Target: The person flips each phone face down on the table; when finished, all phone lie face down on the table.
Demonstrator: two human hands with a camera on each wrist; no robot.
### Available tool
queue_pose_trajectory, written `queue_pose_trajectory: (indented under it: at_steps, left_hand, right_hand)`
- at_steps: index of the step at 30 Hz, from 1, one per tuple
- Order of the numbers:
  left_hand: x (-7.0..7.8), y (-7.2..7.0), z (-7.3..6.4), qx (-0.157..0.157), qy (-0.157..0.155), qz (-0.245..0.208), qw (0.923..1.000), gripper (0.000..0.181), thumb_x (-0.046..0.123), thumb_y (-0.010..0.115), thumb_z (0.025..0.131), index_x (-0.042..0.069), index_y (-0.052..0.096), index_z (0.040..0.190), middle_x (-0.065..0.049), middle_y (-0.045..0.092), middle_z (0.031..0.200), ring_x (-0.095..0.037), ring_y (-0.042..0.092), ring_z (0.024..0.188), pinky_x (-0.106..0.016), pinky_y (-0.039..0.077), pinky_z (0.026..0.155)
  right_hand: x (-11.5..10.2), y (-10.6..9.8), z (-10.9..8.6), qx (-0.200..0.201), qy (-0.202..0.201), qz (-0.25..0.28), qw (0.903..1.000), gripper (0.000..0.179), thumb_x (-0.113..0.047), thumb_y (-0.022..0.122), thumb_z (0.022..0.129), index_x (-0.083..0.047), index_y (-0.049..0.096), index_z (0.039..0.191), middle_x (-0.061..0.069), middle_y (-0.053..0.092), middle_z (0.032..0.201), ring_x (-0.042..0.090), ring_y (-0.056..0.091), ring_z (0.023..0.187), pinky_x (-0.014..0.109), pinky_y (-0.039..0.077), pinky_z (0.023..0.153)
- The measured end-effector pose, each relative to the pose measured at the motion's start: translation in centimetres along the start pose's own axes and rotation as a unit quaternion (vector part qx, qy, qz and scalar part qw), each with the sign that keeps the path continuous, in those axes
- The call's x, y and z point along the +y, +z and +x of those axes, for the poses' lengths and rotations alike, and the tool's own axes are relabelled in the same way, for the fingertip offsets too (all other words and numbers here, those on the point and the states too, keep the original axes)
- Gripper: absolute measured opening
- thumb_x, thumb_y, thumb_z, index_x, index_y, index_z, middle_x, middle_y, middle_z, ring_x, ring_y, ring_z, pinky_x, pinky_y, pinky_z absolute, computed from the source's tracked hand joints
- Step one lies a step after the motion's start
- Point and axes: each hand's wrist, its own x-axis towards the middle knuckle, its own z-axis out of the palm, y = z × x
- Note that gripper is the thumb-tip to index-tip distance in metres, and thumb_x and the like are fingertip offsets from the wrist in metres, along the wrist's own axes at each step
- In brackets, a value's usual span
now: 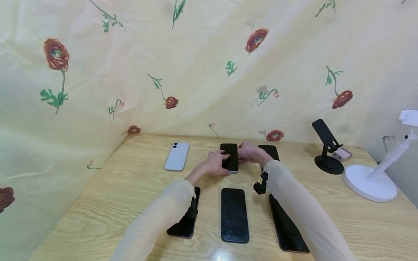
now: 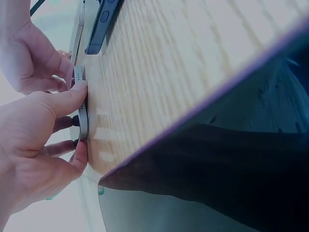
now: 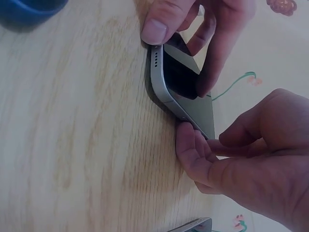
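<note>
A smartphone (image 1: 232, 164) with a dark screen facing up lies in the middle of the back row, between both hands. My left hand (image 1: 215, 164) holds it from the left, with bent fingers on the screen. In the right wrist view the left thumb (image 3: 155, 32) presses the corner of its silver bottom edge, beside the speaker holes. From the other side, my right hand (image 1: 251, 152) grips the long edge with curled fingers. Its fingertips (image 3: 186, 133) sit right under that edge in the right wrist view. The left wrist view shows the phone's thin edge (image 2: 83, 118) close over the table.
A white phone (image 1: 177, 157) lies back up at the left. Dark phones lie at front left (image 1: 181, 228), front middle (image 1: 235, 215), front right (image 1: 288, 231) and back right (image 1: 269, 149). Rightward stand a black phone stand (image 1: 328, 165), a small pale box (image 1: 342, 154) and a white lamp (image 1: 371, 183).
</note>
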Motion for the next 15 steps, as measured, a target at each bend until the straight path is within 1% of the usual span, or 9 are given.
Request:
queue_pose_trajectory:
  at_steps: [2, 5, 9, 12, 15]
  left_hand:
    - [-0.04, 0.07, -0.02, 0.002, 0.0, -0.003, 1.0, 0.069, 0.028, 0.078, 0.088, -0.001, 0.05, 0.145, -0.02, 0.047, 0.148, -0.031, 0.034, 0.142, -0.047, 0.027, 0.107]
    - [-0.03, 0.1, -0.06, 0.006, 0.0, -0.008, 1.0, 0.069, 0.027, 0.078, 0.088, -0.001, 0.051, 0.144, -0.02, 0.048, 0.147, -0.031, 0.034, 0.142, -0.046, 0.027, 0.106]
    - [0.04, 0.01, -0.09, 0.008, 0.0, -0.014, 0.9999, 0.069, 0.027, 0.078, 0.087, -0.002, 0.051, 0.144, -0.019, 0.049, 0.146, -0.031, 0.034, 0.142, -0.046, 0.026, 0.107]
    - [0.04, -0.03, -0.11, 0.008, -0.002, -0.018, 0.9998, 0.069, 0.027, 0.078, 0.088, -0.002, 0.05, 0.144, -0.02, 0.047, 0.147, -0.032, 0.034, 0.142, -0.047, 0.026, 0.108]
    - [-0.02, -0.01, -0.16, 0.008, -0.004, -0.018, 0.9998, 0.07, 0.027, 0.078, 0.088, -0.001, 0.05, 0.145, -0.021, 0.046, 0.148, -0.032, 0.035, 0.141, -0.047, 0.026, 0.109]
  right_hand:
    - [0.08, -0.01, 0.07, 0.001, 0.002, 0.009, 1.0, 0.036, 0.001, 0.045, 0.1, 0.015, 0.042, 0.134, 0.012, 0.047, 0.095, 0.021, 0.051, 0.083, 0.034, 0.054, 0.082]
    - [0.18, -0.03, 0.16, 0.005, 0.006, 0.018, 0.9998, 0.033, 0.0, 0.041, 0.101, 0.013, 0.043, 0.132, 0.013, 0.046, 0.096, 0.021, 0.051, 0.083, 0.034, 0.054, 0.081]
    - [0.17, -0.04, 0.11, 0.013, 0.008, 0.027, 0.9995, 0.032, 0.001, 0.035, 0.1, 0.012, 0.044, 0.129, 0.011, 0.046, 0.091, 0.021, 0.051, 0.081, 0.035, 0.054, 0.081]
    - [0.21, -0.06, 0.06, 0.016, 0.008, 0.04, 0.9991, 0.033, 0.002, 0.035, 0.099, 0.012, 0.044, 0.129, 0.01, 0.047, 0.088, 0.02, 0.051, 0.079, 0.035, 0.053, 0.081]
    - [0.28, -0.02, -0.05, 0.014, 0.009, 0.058, 0.9982, 0.033, 0.002, 0.036, 0.099, 0.012, 0.044, 0.13, 0.009, 0.05, 0.086, 0.019, 0.052, 0.077, 0.033, 0.053, 0.077]
